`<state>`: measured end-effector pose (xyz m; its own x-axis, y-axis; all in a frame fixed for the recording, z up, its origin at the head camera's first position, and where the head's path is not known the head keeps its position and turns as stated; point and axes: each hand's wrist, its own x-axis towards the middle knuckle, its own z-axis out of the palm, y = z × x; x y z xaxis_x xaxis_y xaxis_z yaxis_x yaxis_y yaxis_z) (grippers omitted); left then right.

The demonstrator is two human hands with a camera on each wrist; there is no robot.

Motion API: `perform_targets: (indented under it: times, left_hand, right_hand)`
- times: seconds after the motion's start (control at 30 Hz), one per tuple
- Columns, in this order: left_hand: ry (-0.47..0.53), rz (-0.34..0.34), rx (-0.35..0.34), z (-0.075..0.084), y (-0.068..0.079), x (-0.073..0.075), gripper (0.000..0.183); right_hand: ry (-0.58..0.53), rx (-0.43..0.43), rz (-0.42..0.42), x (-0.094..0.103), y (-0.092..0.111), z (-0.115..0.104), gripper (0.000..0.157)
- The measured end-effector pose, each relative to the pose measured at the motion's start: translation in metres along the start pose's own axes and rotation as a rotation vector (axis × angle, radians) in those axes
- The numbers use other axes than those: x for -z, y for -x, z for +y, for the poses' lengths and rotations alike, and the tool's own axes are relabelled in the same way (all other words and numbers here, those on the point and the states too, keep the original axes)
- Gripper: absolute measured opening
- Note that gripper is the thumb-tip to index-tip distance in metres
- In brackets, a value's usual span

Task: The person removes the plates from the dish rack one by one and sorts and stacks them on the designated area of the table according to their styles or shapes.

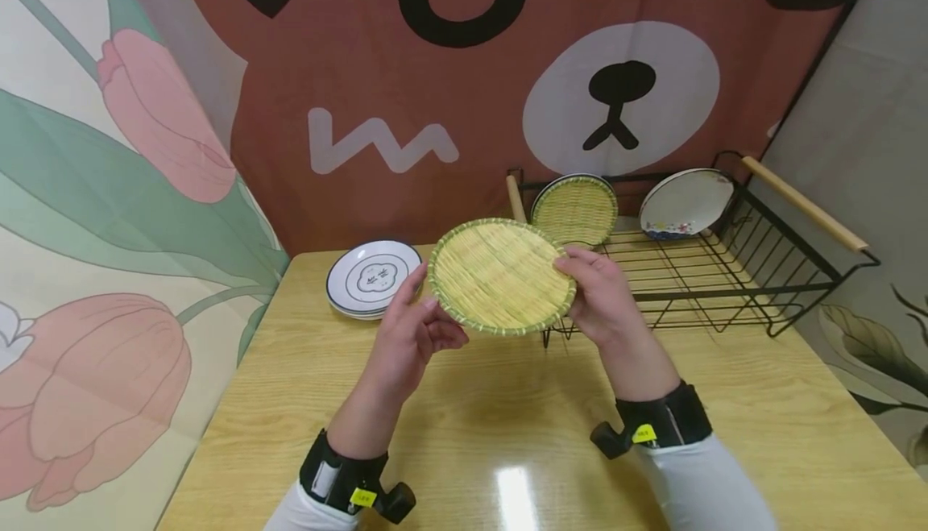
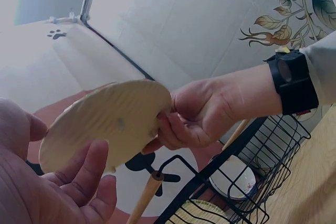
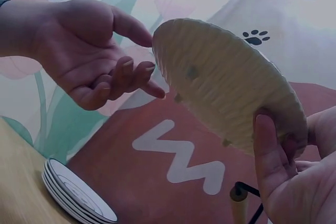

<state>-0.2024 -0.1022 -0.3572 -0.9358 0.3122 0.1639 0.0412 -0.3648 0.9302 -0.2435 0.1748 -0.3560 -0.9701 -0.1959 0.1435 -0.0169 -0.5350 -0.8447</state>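
One brown wall hanging with a bear's face spans the back, above one wooden table. On the table's far right stands one black wire rack with two wooden handles. One round woven tray is held up over the table, tilted, just in front of the rack's left end. Two hands are on it: the right hand pinches its right edge between thumb and fingers, while the left hand, about half open with fingers relaxed and partly bent, touches its left rim. Behind the left hand, one stack of blue-rimmed white plates sits on the table, at least three deep, though the exact number is unclear. The rack holds one white dish with flowers at its lower edge, tilted up, and a second woven tray, upright at the left, with one dark-rimmed piece mostly hidden behind it. Two black straps circle the wrists, one each.
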Motion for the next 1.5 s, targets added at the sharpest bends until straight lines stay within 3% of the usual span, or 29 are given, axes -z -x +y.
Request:
perform_targets:
  times: [0.23,0.4,0.63,0.8,0.9,1.17,1.5]
  left_hand:
    - [0.018,-0.015,-0.03,0.0,0.001,0.0,0.057]
    - [0.035,0.005,-0.041,0.0,0.001,0.0,0.059]
    - [0.046,0.035,-0.041,0.0,0.001,0.0,0.066]
    - [0.027,0.022,-0.07,0.0,0.002,0.001,0.074]
    - [-0.004,0.063,-0.081,0.001,0.001,0.002,0.075]
    - [-0.062,0.199,-0.087,-0.001,-0.003,0.006,0.07]
    - [-0.091,0.333,-0.149,-0.01,-0.009,0.008,0.063]
  right_hand:
    - [-0.015,0.01,-0.004,-0.003,-0.001,0.009,0.024]
    - [0.036,0.003,0.021,-0.007,0.001,0.012,0.022]
    - [0.14,-0.001,0.04,-0.015,0.004,0.015,0.052]
    - [0.229,0.002,-0.012,-0.02,0.007,0.017,0.054]
    - [0.248,0.006,-0.047,-0.021,0.008,0.019,0.054]
    - [0.239,0.011,-0.046,-0.021,0.006,0.021,0.055]
    - [0.235,0.048,0.033,-0.022,0.002,0.028,0.054]
